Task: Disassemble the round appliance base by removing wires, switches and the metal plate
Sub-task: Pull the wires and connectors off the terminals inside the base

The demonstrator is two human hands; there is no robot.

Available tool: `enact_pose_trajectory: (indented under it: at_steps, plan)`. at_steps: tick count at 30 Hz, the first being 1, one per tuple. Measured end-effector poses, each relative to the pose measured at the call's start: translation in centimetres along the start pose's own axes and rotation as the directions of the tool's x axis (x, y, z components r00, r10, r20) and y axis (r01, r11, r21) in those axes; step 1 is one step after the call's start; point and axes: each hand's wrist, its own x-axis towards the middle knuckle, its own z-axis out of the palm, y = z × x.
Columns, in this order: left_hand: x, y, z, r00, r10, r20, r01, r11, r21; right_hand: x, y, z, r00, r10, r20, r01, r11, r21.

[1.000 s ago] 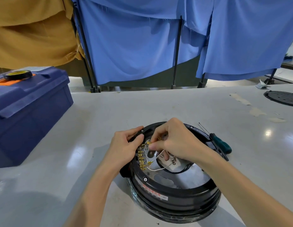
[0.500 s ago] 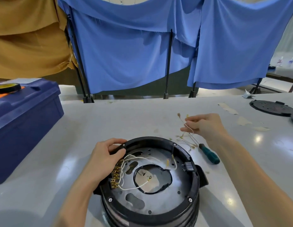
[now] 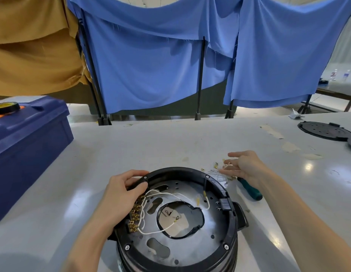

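The round base (image 3: 178, 170) sits in the lower centre of the frame on a pale grey table (image 3: 131, 146), open side up. Inside its black ring lies the metal plate (image 3: 190, 250), with a large round hole in the middle and several smaller cut-outs. White wires (image 3: 157, 230) loop across the plate from a row of brass terminals (image 3: 134, 214) at the left inner edge of the ring, and one wire end lies over the centre hole.

The left hand (image 3: 121, 195) grips the ring at its upper left, fingers curled over the outer edge and thumb pressed on the inner side just above the terminals. The right hand (image 3: 245, 165) is to the right of centre, above the base's upper right edge, with its fingers spread and relaxed, holding nothing firmly. It hovers over a small heap of loose wires (image 3: 219, 173) with brass ends on the table; one thin wire seems to touch the fingertips, though the blur there makes this uncertain.

A screwdriver (image 3: 249, 190) with a green handle lies just beside the heap, partly under the right wrist. A dark blue toolbox (image 3: 29, 138) stands at the left edge of the frame with a roll of tape (image 3: 6, 107) on its lid. A black round cover (image 3: 323, 131) lies at the far right of the table. Blue cloth (image 3: 151, 65) and mustard cloth (image 3: 33, 46) hang across the top of the frame.
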Motion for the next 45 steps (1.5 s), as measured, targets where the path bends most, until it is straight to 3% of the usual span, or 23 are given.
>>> enact_pose_trajectory:
  at_steps: [3,8,10,14,17,21,24,27,35,39,45]
  plan:
    - [0.0,0.0,0.0,1.0,-0.003,0.002,0.003,1.0,-0.016,0.2,0.1,-0.1,0.999,-0.039,-0.031,0.039,0.999,-0.002]
    - [0.0,0.1,0.1,1.0,-0.015,-0.006,0.014,0.999,-0.04,-0.4,-0.2,-0.6,0.959,-0.222,-0.176,0.215,0.975,-0.059]
    - [-0.1,0.2,0.3,1.0,-0.025,-0.012,0.024,0.998,-0.053,-1.4,-0.7,-0.5,0.941,-0.294,-0.169,0.288,0.956,-0.061]
    - [-0.2,0.4,1.3,0.998,-0.049,-0.026,0.046,0.996,-0.081,-4.6,-1.4,1.5,0.888,-0.457,0.045,0.459,0.886,-0.071]
    - [-0.4,0.6,2.2,0.997,-0.068,-0.026,0.065,0.992,-0.109,-7.3,-1.6,3.6,0.787,-0.558,0.265,0.604,0.783,-0.145]
    - [-0.6,0.7,2.2,0.997,-0.082,0.004,0.081,0.98,-0.18,-10.1,-1.6,6.6,0.628,-0.469,0.621,0.751,0.576,-0.324]
    - [-0.7,0.7,1.7,0.998,-0.061,0.029,0.065,0.985,-0.16,-10.5,-0.8,8.9,0.59,-0.315,0.743,0.797,0.375,-0.474]
    - [-0.9,0.7,1.5,0.999,-0.036,0.035,0.04,0.991,-0.128,-10.4,0.0,10.8,0.595,-0.214,0.775,0.795,0.296,-0.529]
    - [-0.9,0.5,1.8,1.0,0.002,0.006,-0.002,0.994,-0.113,-10.5,0.1,12.4,0.624,-0.174,0.761,0.774,0.272,-0.572]
    - [-0.7,0.2,1.8,1.0,0.006,0.014,-0.004,0.99,-0.141,-10.5,0.1,12.5,0.569,-0.228,0.79,0.822,0.128,-0.555]
    - [-1.0,0.4,1.6,0.998,0.013,0.054,-0.001,0.974,-0.226,-10.0,1.1,12.4,0.534,-0.32,0.783,0.834,0.047,-0.55]
